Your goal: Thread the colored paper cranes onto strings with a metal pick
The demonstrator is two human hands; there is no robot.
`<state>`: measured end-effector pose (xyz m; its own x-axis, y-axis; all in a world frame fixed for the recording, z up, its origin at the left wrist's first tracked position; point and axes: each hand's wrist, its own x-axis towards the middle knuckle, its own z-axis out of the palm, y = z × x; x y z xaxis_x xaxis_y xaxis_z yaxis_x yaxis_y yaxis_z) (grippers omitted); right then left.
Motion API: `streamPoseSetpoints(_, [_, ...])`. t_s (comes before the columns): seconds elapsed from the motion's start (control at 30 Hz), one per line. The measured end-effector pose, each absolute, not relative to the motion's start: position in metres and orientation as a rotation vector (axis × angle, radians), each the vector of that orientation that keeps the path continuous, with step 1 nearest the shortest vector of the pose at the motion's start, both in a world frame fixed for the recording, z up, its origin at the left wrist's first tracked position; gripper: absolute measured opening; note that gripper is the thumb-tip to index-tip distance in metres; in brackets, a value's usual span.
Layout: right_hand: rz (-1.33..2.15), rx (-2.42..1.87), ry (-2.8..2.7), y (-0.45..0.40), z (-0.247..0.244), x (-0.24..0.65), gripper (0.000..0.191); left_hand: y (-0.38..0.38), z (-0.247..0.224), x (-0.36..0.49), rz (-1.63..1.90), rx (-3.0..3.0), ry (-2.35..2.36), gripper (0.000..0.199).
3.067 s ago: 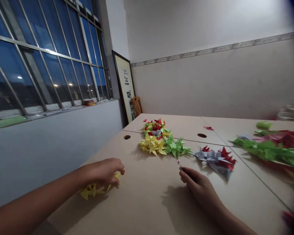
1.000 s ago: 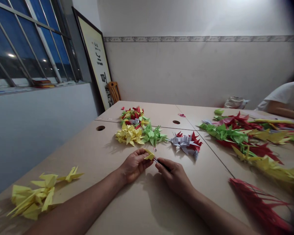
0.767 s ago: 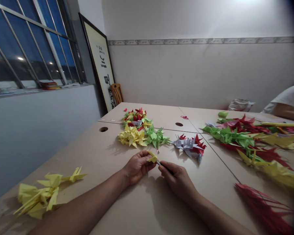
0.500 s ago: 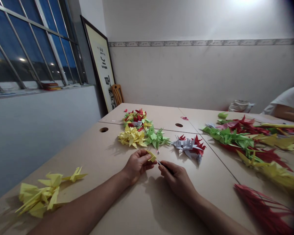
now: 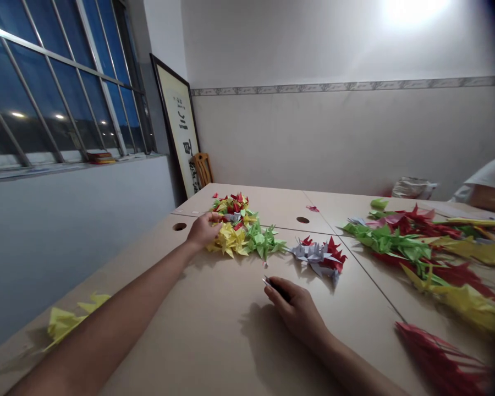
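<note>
My left hand (image 5: 206, 229) reaches out to the left edge of a heap of yellow paper cranes (image 5: 231, 240). Its fingers are drawn together over the heap, and what they pinch, if anything, is hidden. In my right hand (image 5: 295, 302), above the bare tabletop, is a slim dark-handled tool with a pointed metal tip (image 5: 266, 280); its exact kind is unclear. Green paper cranes (image 5: 264, 240) adjoin the yellow ones, and a mixed-colour pile (image 5: 234, 204) lies just behind. Grey-white cranes (image 5: 311, 253) and red cranes (image 5: 334, 250) lie farther right.
Strings of green cranes (image 5: 391, 237), yellow cranes (image 5: 466, 286) and red cranes (image 5: 439, 349) spread along the right. Other yellow cranes (image 5: 61, 324) lie at left, partly behind my forearm. A person's arm (image 5: 490, 195) rests at the far right. The table has a round hole (image 5: 302, 220).
My left hand has moved forward and left from beside my right hand to the yellow heap; the folded yellow paper it held no longer shows distinctly. My right hand stays with its tool.
</note>
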<state>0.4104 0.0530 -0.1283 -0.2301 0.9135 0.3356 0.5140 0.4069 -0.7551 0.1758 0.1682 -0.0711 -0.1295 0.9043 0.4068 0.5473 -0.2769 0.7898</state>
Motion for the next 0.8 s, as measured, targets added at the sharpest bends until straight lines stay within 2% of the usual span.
streamPoseSetpoints(0.13, [0.686, -1.233, -1.883, 0.054, -0.131, 0.411, 0.031, 0.146, -0.044, 0.133, 1.189, 1.935, 1.63, 0.029])
streamPoseSetpoints(0.33, [0.674, -1.327, -1.889, 0.056, -0.139, 0.414, 0.039, 0.08, -0.011, 0.041, 0.446, 1.975, 1.784, 0.029])
streamPoseSetpoints(0.5, [0.66, -1.337, -1.904, 0.056, -0.14, 0.415, 0.038, 0.039, -0.03, 0.034, 0.155, 1.924, 1.784, 0.029])
streamPoseSetpoints(0.67, [0.627, -1.304, -1.931, 0.052, -0.136, 0.414, 0.036, 0.03, -0.055, 0.049, -0.067, 2.074, 1.864, 0.03])
streamPoseSetpoints(0.8, [0.625, -1.251, -1.929, 0.05, -0.132, 0.412, 0.033, 0.035, -0.056, 0.066, -0.037, 2.21, 1.774, 0.023])
